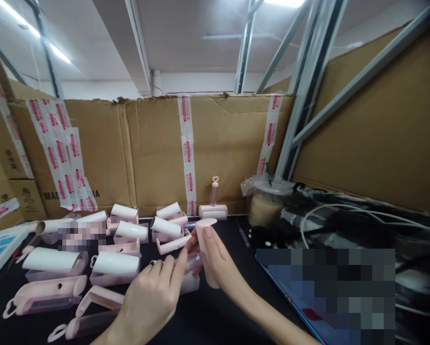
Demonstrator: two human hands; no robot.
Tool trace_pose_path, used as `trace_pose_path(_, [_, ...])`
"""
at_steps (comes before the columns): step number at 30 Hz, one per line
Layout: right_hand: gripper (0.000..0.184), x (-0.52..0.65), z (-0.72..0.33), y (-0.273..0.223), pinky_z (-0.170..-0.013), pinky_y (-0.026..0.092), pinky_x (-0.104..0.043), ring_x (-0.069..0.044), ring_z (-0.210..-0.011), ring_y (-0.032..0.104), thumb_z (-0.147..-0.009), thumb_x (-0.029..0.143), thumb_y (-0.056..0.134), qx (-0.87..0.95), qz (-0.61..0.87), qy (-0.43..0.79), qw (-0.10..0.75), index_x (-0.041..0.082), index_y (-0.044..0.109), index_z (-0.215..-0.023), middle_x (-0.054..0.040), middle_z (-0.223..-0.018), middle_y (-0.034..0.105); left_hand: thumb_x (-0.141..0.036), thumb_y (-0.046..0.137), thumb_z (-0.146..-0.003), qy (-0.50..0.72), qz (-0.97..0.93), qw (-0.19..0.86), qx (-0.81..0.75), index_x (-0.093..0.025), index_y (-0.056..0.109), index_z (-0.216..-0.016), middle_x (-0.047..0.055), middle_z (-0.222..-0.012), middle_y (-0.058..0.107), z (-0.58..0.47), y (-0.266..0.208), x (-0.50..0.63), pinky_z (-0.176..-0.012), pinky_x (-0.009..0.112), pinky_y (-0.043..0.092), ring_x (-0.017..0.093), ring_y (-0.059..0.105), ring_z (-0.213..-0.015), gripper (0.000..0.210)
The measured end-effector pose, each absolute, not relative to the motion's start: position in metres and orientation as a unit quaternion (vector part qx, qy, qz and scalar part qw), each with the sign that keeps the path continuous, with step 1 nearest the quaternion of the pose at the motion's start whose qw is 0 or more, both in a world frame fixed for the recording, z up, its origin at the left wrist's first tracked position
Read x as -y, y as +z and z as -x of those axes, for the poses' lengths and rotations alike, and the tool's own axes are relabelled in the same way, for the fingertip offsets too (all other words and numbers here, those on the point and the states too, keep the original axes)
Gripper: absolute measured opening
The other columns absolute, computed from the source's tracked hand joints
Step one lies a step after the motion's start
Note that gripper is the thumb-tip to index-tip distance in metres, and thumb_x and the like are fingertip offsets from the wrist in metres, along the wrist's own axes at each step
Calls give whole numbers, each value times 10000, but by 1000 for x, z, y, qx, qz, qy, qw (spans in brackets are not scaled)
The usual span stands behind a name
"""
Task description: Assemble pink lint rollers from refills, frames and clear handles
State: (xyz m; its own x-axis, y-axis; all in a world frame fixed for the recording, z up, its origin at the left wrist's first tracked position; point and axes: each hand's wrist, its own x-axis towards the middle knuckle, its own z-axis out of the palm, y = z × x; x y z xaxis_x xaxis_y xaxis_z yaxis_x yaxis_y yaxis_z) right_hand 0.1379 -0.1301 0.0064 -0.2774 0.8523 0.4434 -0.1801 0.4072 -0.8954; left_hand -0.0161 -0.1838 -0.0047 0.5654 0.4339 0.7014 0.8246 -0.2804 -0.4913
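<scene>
Over the black tabletop (207,321), the right hand (220,258) clasps a pink casing (201,234). Left hand (154,291): fingers curled by a clear tube (192,262), hold indeterminate.

On our table (207,322) we have rolls (116,262) on boxes (110,279) left of and beyond our left hand (152,290), a screwdriver (244,236) and cup (267,208) right of our right hand (216,256), cardboard (157,143) behind.

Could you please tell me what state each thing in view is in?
Pink piece: gripped, roughly upright
Right hand: closed on the pink piece
Left hand: curled, grip partly hidden
White rolls: lying on their sides
Rear roller: handle upright
Drink cup: standing, straw in
Screwdriver: lying flat
Cardboard: upright, taped
</scene>
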Motion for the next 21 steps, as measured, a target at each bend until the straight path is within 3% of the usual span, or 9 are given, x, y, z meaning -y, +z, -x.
trace_pose_path(5, [343,139,-143,8,-566,436,-237,-131,-619,491,-930,486,247,703,242,375,554,211,445,-874,3,-701,514,-194,389,-870,-280,778,376,418,-90,499,-1157,79,-815,651,12,-5,191,-505,256,479,175,633,-610,324])
trace_pose_path(12, [379,139,-152,8,-673,428,-307,-194,-743,559,-929,489,214,779,233,264,519,211,470,-907,-62,-821,596,-310,411,-866,-325,801,143,483,-189,511,-1151,84,-1014,661,11,-6,196,-597,285,509,211,659,-740,325])
trace_pose_path(16, [353,138,-152,4,-662,415,-321,-201,-718,544,-908,505,286,797,275,186,504,209,477,-906,-69,-819,586,-331,438,-842,-347,790,-45,504,-220,569,-1087,28,-780,682,13,0,193,-594,281,487,202,638,-658,298])
trace_pose_path(18, [344,138,-152,5,-651,421,-311,-192,-708,544,-914,495,277,809,265,208,482,212,471,-905,-56,-797,580,-357,457,-829,-359,783,-145,487,-204,600,-1044,9,-673,660,15,2,189,-597,272,480,187,612,-607,300])
trace_pose_path(21, [352,137,-153,8,-660,434,-302,-175,-703,545,-927,482,246,819,232,261,455,212,471,-917,-44,-799,578,-396,468,-819,-380,769,-245,452,-157,628,-993,25,-692,663,15,2,185,-664,278,480,190,603,-667,336])
